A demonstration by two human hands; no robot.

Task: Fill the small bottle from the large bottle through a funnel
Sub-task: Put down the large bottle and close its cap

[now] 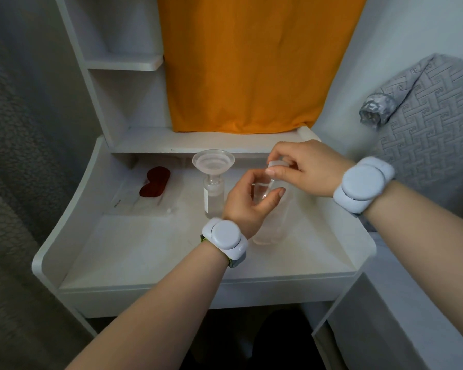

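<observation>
The right hand (302,169) has its grip closed on the white cap (276,164) at the top of the large bottle (271,209), fingertips pinching it. The left hand (247,202) wraps its grip round the clear bottle's upper body, steadying it upright on the table (145,252). At nine o'clock from that bottle, just beside the left hand, stands the small bottle (213,200) with the funnel (213,162) seated in its neck. Farther toward nine o'clock lies a dark red item (154,182) in a clear packet.
</observation>
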